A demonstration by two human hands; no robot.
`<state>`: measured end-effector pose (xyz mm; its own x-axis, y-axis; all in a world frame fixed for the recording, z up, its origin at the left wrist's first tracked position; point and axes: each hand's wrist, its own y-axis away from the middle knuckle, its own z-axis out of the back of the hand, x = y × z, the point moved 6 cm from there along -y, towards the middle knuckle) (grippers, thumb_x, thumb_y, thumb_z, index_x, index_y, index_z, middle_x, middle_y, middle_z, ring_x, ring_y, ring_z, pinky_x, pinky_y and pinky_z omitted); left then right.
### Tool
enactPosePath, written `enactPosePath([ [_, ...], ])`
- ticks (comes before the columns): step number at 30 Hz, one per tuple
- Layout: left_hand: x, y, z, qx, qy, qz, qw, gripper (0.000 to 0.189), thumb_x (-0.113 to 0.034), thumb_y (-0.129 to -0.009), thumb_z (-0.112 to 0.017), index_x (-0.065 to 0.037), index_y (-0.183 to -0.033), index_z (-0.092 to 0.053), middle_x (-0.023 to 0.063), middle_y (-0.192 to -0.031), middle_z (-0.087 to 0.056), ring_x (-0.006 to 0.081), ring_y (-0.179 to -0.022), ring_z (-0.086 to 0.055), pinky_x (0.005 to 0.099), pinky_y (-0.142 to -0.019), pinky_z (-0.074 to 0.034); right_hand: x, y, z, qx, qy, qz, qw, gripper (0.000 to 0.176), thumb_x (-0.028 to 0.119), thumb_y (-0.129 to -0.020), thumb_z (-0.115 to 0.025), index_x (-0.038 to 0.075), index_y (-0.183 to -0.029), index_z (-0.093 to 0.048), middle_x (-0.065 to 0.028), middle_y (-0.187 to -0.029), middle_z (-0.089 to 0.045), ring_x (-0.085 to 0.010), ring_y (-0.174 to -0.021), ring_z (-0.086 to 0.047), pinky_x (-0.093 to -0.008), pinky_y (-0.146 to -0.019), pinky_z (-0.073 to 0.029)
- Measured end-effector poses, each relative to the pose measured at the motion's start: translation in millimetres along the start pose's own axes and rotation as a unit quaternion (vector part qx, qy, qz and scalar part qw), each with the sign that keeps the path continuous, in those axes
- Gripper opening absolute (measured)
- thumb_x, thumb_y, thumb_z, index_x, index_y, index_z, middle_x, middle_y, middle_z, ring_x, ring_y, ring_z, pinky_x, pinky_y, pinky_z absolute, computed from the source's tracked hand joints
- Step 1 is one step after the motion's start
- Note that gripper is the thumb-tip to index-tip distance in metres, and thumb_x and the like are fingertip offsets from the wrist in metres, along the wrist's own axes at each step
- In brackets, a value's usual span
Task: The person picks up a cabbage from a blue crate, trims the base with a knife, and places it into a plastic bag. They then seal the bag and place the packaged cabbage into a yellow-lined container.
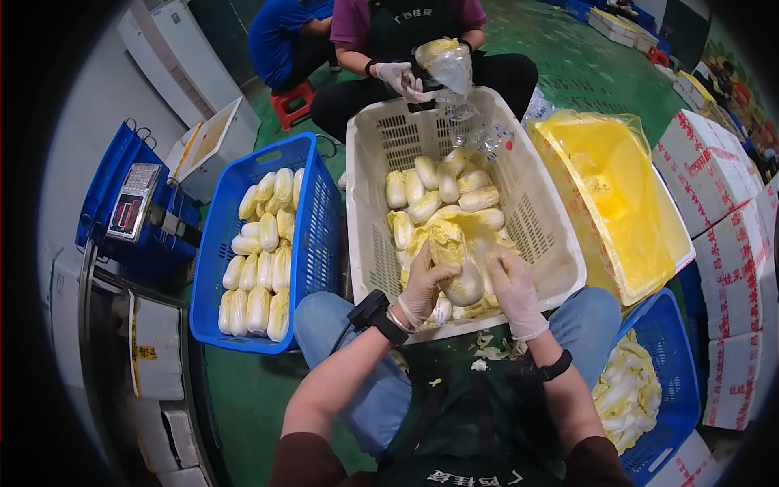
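My left hand [425, 286], in a thin whitish glove, is wrapped around a small napa cabbage [464, 284] held over the near end of a white crate [560, 268]. The cabbage's yellow leafy end points up and away from me. To its right, my gloved right hand [516, 294] has its fingers closed at a pale, thin, sheet-like piece beside the cabbage; I cannot tell whether this is leaf or plastic film. Several more napa cabbages [423, 207] lie loose in the crate below and beyond my hands.
A blue basket [326, 219] of stacked cabbages stands left, near a scale [134, 201]. A yellow-lined box [649, 235] and a blue basket [677, 357] of loose leaves [629, 398] stand right. Opposite, a person's gloved hands hold a cabbage in clear plastic [450, 69].
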<state>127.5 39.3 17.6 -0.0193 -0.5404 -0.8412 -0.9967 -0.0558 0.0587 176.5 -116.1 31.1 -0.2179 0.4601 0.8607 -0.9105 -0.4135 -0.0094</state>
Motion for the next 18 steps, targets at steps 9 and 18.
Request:
enactPosePath([
  [9, -20.5, -7.7, 7.0, -0.024, 0.300, 0.009, 0.954, 0.054, -0.028, -0.084, -0.064, -0.005, -0.129, -0.046, 0.0156, -0.131, -0.052, 0.0320, -0.122, -0.050, 0.0539, -0.105, -0.039, -29.6, -8.4, 27.9, -0.237, -0.422, -0.102, 0.869, 0.042, 0.027, -0.094, -0.059, -0.005, -0.121, -0.053, -0.0053, -0.101, -0.061, -0.0114, -0.082, -0.056, -0.0263, -0.072, -0.046],
  [18, -9.5, -9.2, 34.4, -0.121, 0.242, 0.014, 0.963, 0.062, -0.048, -0.088, -0.063, -0.007, -0.131, -0.045, 0.0130, -0.126, -0.055, 0.0305, -0.115, -0.055, 0.0516, -0.096, -0.047, 23.2, 2.9, 47.1, -0.287, 0.185, 0.106, 0.934, 0.068, 0.032, -0.080, -0.074, 0.001, -0.135, -0.047, -0.0201, -0.121, -0.059, -0.0284, -0.103, -0.060, -0.0338, -0.090, -0.048],
])
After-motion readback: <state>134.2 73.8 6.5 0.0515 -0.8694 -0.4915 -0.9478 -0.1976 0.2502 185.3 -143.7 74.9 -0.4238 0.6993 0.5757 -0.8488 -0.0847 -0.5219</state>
